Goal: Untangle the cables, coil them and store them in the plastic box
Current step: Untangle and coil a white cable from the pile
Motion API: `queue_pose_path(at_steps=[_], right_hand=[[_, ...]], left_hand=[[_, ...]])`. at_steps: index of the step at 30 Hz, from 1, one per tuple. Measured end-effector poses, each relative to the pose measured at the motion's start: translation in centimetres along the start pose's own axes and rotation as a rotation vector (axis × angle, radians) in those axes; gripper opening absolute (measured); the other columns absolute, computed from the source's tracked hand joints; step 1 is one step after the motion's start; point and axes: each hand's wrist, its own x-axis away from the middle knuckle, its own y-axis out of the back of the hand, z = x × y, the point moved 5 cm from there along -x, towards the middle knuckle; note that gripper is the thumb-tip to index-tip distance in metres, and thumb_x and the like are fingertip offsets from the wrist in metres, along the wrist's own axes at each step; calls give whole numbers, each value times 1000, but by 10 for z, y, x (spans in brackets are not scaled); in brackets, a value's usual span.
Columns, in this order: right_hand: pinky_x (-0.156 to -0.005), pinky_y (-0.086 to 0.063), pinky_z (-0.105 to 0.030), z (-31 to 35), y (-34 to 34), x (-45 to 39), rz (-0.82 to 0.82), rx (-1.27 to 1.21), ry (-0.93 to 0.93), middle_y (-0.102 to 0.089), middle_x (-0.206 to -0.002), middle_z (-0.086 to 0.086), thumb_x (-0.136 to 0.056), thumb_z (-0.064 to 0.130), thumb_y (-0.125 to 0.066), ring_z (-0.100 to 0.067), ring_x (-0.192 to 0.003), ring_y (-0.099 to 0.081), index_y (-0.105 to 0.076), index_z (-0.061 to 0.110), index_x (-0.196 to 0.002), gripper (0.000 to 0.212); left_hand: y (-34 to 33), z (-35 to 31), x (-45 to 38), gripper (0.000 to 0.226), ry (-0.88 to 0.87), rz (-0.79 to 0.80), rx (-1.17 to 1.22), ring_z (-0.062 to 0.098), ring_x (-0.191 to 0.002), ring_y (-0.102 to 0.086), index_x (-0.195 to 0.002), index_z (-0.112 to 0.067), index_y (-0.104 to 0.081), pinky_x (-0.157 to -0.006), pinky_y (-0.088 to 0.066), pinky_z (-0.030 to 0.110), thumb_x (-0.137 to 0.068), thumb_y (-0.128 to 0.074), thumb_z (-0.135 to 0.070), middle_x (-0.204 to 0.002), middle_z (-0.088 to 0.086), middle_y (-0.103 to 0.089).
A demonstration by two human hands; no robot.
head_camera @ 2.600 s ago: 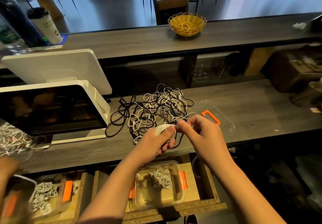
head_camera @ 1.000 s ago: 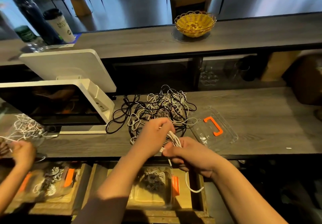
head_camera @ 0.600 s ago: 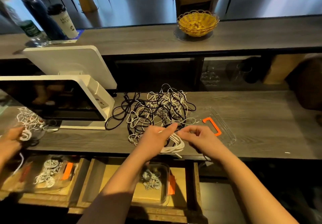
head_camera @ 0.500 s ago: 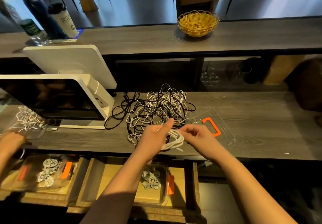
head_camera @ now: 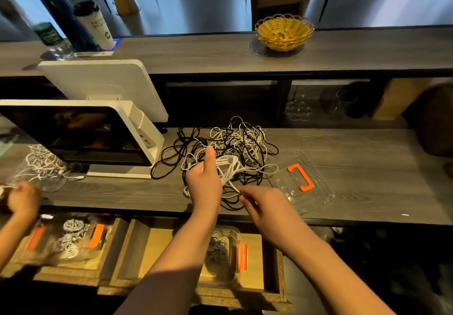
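Left hand [head_camera: 204, 185] over the counter [head_camera: 367, 158], thumb up, fingers curled round a white coil [head_camera: 229, 167] of cable. Right hand [head_camera: 266, 207] just beside it, fingers [head_camera: 245, 193] drawn together and pinching the loose white end that trails down from the coil. Tangle [head_camera: 228, 148] of black and white cables just beyond the left fingers, on the counter, touching the coil. Clear lid [head_camera: 316, 192] with an orange handle [head_camera: 300, 177] flat on the counter, right of the right fingers and beside the tangle. Open box [head_camera: 224, 253] with an orange clip, below both hands in a wooden drawer [head_camera: 272, 290], partly hidden by the left forearm, with coiled cables inside. Far left of the left fingers, another person's hand [head_camera: 23, 200] at a second pile of white cables [head_camera: 40, 161]; grip there too blurred to tell. Screen [head_camera: 81, 136] left of the tangle. Basket [head_camera: 284, 31] on the upper ledge, well beyond the fingers.
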Motion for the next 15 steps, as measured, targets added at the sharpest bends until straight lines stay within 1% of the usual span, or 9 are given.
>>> queue_pose_path(at_steps=[2,5,7,9,10,12,13,14,15], right_hand=[[-84,-54,-38,6,-2,0,73,63,-6,-72,-98,2,-103,33,-47,-17,-90,-67,-63,28,-120,24],[-76,-53,-38,17,-4,-1,153,158,11,-69,-90,-2,-104,36,-41,-25,-84,-65,-59,23,-105,22],[-71,-50,-36,21,-2,-3,161,179,11,-65,-85,-4,-101,35,-40,-27,-81,-62,-56,21,-95,21],[-69,-48,-35,24,-1,-4,162,176,19,-62,-80,-3,-99,35,-43,-28,-78,-62,-55,22,-88,20],[-70,-49,-36,25,1,-5,158,167,24,-62,-80,-2,-98,35,-44,-28,-79,-62,-56,22,-88,20],[-74,-50,-37,26,3,-6,136,176,44,-67,-89,-3,-100,35,-43,-27,-84,-64,-57,23,-99,19],[-74,-49,-36,26,5,-8,112,181,62,-68,-93,-2,-102,35,-42,-26,-87,-64,-56,24,-103,18],[-73,-46,-34,26,8,-10,85,181,80,-68,-95,0,-103,34,-41,-23,-88,-64,-54,25,-106,16],[-71,-43,-32,26,11,-13,55,175,98,-68,-96,1,-104,34,-40,-21,-88,-64,-54,25,-108,16]], left_hand=[[3,3,-2,57,5,-43,38,17,-52,-32,-58,-19,-35,-53,-26,31,-98,-51,-56,-53,0,-33],[5,7,-5,58,-13,-78,44,17,-52,-30,-55,-19,-34,-55,-26,32,-98,-56,-50,-50,-2,-31],[5,8,-5,57,-71,-60,-7,14,-48,-29,-53,-19,-35,-52,-26,29,-99,-58,-44,-46,-5,-31],[2,7,-5,57,-156,17,-121,6,-40,-29,-50,-17,-38,-45,-26,23,-99,-57,-41,-41,-8,-33],[0,7,-5,58,-199,71,-206,7,-38,-32,-49,-18,-40,-42,-24,19,-100,-57,-40,-39,-8,-33],[-1,7,-5,58,-265,162,-351,8,-37,-33,-49,-18,-41,-40,-23,20,-101,-55,-39,-39,-8,-32],[-1,8,-7,58,-277,198,-400,8,-38,-32,-50,-17,-43,-42,-25,21,-102,-53,-39,-41,-8,-33],[0,9,-9,57,-271,242,-444,7,-40,-31,-51,-17,-45,-46,-29,25,-103,-51,-40,-43,-7,-35],[-1,10,-10,57,-245,300,-485,11,-43,-34,-52,-17,-47,-50,-32,28,-103,-49,-42,-45,-5,-38]])
